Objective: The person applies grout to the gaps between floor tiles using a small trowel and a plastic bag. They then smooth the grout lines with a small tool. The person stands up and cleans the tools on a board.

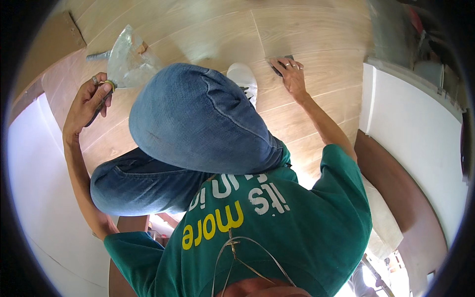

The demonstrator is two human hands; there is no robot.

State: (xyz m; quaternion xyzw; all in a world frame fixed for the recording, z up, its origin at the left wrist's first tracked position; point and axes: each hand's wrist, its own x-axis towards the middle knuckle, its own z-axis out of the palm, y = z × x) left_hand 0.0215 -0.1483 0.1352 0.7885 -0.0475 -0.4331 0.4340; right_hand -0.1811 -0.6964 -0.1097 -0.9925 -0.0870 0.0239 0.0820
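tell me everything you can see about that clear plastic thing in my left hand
The clear plastic bottle looks like thin, crumpled transparent plastic with glints on its creases. It widens away from a narrow neck ringed by a yellowish band, which the left hand grips with curled fingers together with a dark, slim handle-like piece. The body points up and away from the hand, over the pale wood-look floor, beside the raised denim-clad knee. Whether it holds anything cannot be told.
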